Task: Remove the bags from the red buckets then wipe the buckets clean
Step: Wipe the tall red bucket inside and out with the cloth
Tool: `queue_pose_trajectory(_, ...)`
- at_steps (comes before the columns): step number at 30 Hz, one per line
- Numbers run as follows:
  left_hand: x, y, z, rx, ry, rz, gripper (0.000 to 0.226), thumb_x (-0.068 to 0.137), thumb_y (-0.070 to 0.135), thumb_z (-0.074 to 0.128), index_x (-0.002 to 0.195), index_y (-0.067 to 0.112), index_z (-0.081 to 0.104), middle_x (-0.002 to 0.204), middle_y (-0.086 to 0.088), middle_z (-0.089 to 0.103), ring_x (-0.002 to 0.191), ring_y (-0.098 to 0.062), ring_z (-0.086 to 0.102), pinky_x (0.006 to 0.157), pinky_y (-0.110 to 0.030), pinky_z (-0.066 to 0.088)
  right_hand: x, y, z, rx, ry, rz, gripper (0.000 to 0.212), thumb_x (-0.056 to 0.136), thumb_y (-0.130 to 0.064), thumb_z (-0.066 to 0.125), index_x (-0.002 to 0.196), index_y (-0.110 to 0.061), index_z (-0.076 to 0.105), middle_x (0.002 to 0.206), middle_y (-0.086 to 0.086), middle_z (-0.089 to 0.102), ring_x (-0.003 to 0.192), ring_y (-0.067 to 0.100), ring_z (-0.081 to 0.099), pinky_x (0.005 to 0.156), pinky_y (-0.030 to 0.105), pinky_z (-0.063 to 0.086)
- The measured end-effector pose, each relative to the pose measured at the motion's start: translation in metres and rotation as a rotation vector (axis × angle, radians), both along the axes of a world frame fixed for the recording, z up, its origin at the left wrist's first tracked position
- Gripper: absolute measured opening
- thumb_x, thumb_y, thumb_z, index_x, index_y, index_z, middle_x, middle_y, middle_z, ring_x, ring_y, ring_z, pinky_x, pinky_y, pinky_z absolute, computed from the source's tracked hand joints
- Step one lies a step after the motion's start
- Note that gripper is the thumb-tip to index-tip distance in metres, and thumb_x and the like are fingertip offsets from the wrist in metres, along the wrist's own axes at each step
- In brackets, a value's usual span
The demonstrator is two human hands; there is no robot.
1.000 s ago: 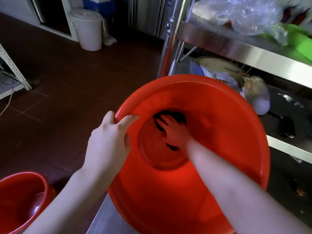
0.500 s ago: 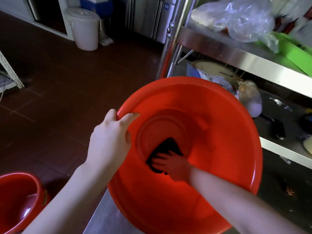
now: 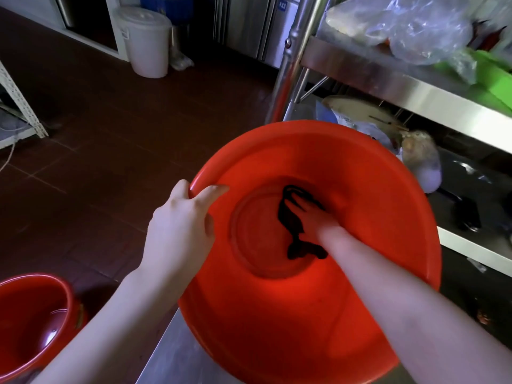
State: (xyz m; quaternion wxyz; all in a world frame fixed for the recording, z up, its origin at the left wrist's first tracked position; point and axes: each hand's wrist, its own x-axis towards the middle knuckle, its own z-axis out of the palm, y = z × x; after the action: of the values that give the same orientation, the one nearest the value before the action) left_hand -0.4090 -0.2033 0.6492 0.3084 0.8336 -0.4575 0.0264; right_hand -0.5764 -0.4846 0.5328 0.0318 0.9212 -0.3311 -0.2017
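The red bucket lies tipped with its mouth toward me, its near side resting on the steel table. I see the left hand clamped on the bucket's left rim, thumb hooked inside, fingers curled over the outer edge. The right arm reaches deep inside the bucket, where the right hand presses a black cloth against its floor, fingers stretched out. A second red bucket stands below-left of it.

No legible text anywhere; blue tag on steel cabinet unreadable.
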Motion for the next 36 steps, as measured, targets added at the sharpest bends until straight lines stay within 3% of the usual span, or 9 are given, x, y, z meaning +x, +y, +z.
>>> queue_pose_trajectory(3, -0.01, -0.008, 0.001, -0.004, 0.05, 0.011, 0.061, 0.082, 0.003, 0.054, 0.131, 0.04, 0.056, 0.087, -0.004, 0.041, 0.068, -0.036, 0.055, 0.06, -0.04, 0.05, -0.026, 0.027, -0.016, 0.002, 0.059, -0.082, 0.093, 0.085, -0.025, 0.062, 0.155, -0.022, 0.001, 0.163, 0.005, -0.007, 0.15, 0.026, 0.005, 0.121, 0.035, 0.012)
queue_pose_trajectory(8, -0.028, -0.006, 0.001, -0.01, 0.049, 0.029, 0.065, 0.08, 0.002, 0.055, 0.132, 0.041, 0.054, 0.087, -0.003, 0.039, 0.066, -0.036, 0.055, 0.059, -0.042, 0.051, -0.03, 0.096, -0.03, 0.179, -0.01, 0.016, 0.071, 0.088, -0.017, 0.054, 0.151, -0.012, 0.023, 0.159, 0.01, 0.02, 0.148, 0.021, 0.017, 0.114, 0.03, 0.023)
queue_pose_trajectory(10, -0.029, 0.001, 0.0, -0.003, 0.038, 0.021, 0.064, 0.08, 0.003, 0.055, 0.133, 0.039, 0.054, 0.087, -0.005, 0.038, 0.062, -0.037, 0.054, 0.056, -0.042, 0.051, -0.02, 0.114, -0.022, 0.288, -0.004, 0.028, 0.057, 0.088, -0.015, 0.052, 0.144, -0.013, 0.04, 0.151, 0.012, 0.038, 0.14, 0.024, 0.035, 0.11, 0.032, 0.029)
queue_pose_trajectory(13, -0.029, 0.007, -0.001, 0.014, 0.051, 0.017, 0.063, 0.083, 0.002, 0.052, 0.136, 0.038, 0.051, 0.089, -0.005, 0.038, 0.064, -0.034, 0.053, 0.056, -0.037, 0.046, -0.004, 0.127, 0.009, 0.418, -0.056, 0.009, 0.041, 0.078, -0.015, 0.05, 0.116, -0.013, 0.065, 0.119, 0.013, 0.066, 0.111, 0.029, 0.062, 0.092, 0.036, 0.048)
queue_pose_trajectory(19, -0.033, 0.018, 0.002, -0.003, 0.231, 0.045, 0.065, 0.081, 0.001, 0.052, 0.136, 0.036, 0.051, 0.093, -0.005, 0.041, 0.088, -0.037, 0.055, 0.074, -0.036, 0.042, -0.017, 0.154, 0.075, 0.337, -0.489, 0.068, 0.055, 0.068, 0.005, 0.055, 0.119, -0.016, 0.066, 0.119, 0.005, 0.068, 0.113, 0.022, 0.06, 0.096, 0.027, 0.043)
queue_pose_trajectory(24, -0.028, 0.035, 0.004, 0.134, 0.294, 0.046, 0.061, 0.083, 0.009, 0.052, 0.138, 0.033, 0.048, 0.092, -0.008, 0.042, 0.089, -0.033, 0.055, 0.074, -0.033, 0.041, -0.063, 0.177, 0.136, 0.149, -0.714, 0.044, 0.071, 0.063, 0.009, 0.053, 0.129, -0.018, 0.061, 0.131, -0.004, 0.061, 0.116, 0.019, 0.051, 0.1, 0.014, 0.029)
queue_pose_trajectory(28, -0.03, 0.049, 0.006, 0.237, 0.377, 0.022, 0.068, 0.078, 0.01, 0.05, 0.142, 0.033, 0.043, 0.097, -0.011, 0.054, 0.081, -0.024, 0.05, 0.065, -0.028, 0.04, -0.085, 0.199, 0.176, 0.026, -0.798, -0.005, 0.069, 0.064, 0.01, 0.055, 0.127, -0.017, 0.062, 0.128, -0.003, 0.062, 0.114, 0.021, 0.051, 0.1, 0.016, 0.029)
queue_pose_trajectory(32, -0.045, 0.06, 0.011, 0.189, 0.524, 0.016, 0.067, 0.08, 0.017, 0.051, 0.144, 0.033, 0.042, 0.11, -0.016, 0.062, 0.073, -0.026, 0.062, 0.048, -0.025, 0.039, -0.099, 0.226, 0.192, -0.021, -0.835, -0.027, 0.069, 0.065, 0.009, 0.055, 0.128, -0.018, 0.061, 0.128, -0.005, 0.061, 0.117, 0.02, 0.05, 0.104, 0.025, 0.034)
queue_pose_trajectory(36, -0.056, 0.069, 0.017, 0.219, 0.56, -0.022, 0.065, 0.087, 0.028, 0.053, 0.148, 0.032, 0.033, 0.132, -0.018, 0.049, 0.063, -0.02, 0.064, 0.048, -0.027, 0.049, -0.115, 0.251, 0.2, -0.091, -0.891, -0.07, 0.07, 0.064, 0.008, 0.055, 0.128, -0.021, 0.061, 0.127, -0.008, 0.06, 0.111, 0.012, 0.047, 0.102, 0.022, 0.034)
